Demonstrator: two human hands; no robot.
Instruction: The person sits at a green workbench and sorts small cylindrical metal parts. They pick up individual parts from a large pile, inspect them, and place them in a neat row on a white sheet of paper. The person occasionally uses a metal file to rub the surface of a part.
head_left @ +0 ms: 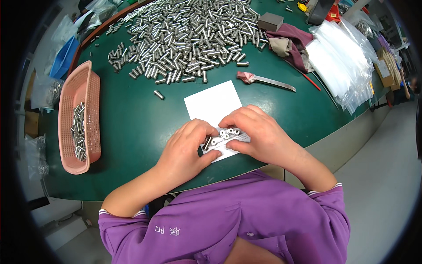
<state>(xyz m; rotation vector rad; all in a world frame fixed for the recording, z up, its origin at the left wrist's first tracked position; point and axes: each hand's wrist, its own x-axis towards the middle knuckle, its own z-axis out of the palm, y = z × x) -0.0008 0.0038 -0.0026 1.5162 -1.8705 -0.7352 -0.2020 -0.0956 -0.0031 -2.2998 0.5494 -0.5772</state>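
Small shiny metal pins [226, 133], several with a round hole facing up, stand close together over a white paper sheet [213, 103]. My left hand [187, 145] curls around the left side of the group. A tilted pin [207, 143] lies between its thumb and index finger. From the other side, my right hand [259, 132] wraps thumb and index finger around the remaining pins. The fingers partly hide the pins, and the lower part of the sheet shows print beneath them.
A large heap of metal pins [189, 35] covers the far table. At left stands a pink plastic basket [92, 127] with more pins. One loose pin [158, 94], a flat metal bar with a wrapped handle [274, 83], a red stick [312, 82], a cloth [299, 37] and plastic bags [338, 61] lie around.
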